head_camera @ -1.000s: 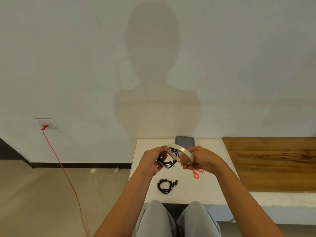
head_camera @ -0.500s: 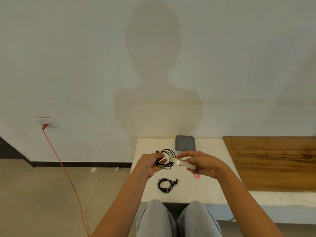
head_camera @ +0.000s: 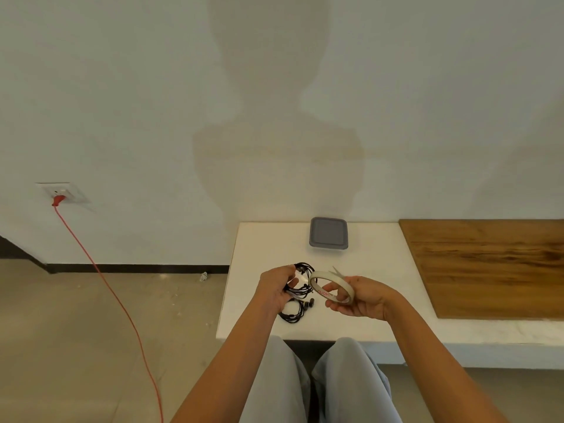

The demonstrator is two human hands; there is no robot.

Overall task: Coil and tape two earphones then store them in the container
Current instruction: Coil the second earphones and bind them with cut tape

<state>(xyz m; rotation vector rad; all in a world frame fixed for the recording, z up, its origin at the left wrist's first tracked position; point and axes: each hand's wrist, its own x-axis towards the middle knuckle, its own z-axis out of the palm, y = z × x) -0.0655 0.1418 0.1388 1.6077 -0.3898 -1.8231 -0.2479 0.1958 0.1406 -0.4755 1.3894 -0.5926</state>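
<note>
Black coiled earphone cable (head_camera: 302, 279) is gripped above the white table (head_camera: 366, 264) by the curled fingers of the left hand (head_camera: 276, 290). Just beside it, a cream tape roll (head_camera: 331, 286) is pinched by the right hand (head_camera: 360, 299). A second coiled earphone (head_camera: 294, 311) is laid on the table beneath; a grey lidded container (head_camera: 328, 232) is set farther back.
</note>
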